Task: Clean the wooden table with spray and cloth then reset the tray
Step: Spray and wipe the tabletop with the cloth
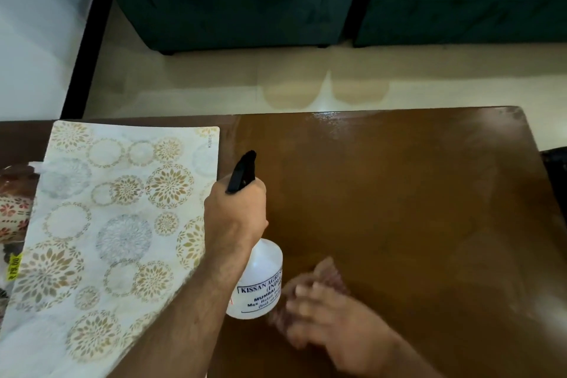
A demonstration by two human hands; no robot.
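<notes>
Wooden table [399,209] – glossy brown, wet-looking sheen at its far edge, so probably already sprayed there. Patterned placemat [116,218] covers the table's left part, likely shifted aside to bare the wood. No tray clearly in view; cluttered items at the table's far left edge can't be identified. Spray bottle [260,282] – white, printed label, black trigger head – held above the table just right of the placemat. Left hand [236,212] wraps closed around its neck, nozzle aimed at the table's far side. Right hand [331,313], motion-blurred, presses a dark reddish cloth [328,276] onto the table's near edge; grip tightness can't be told.
</notes>
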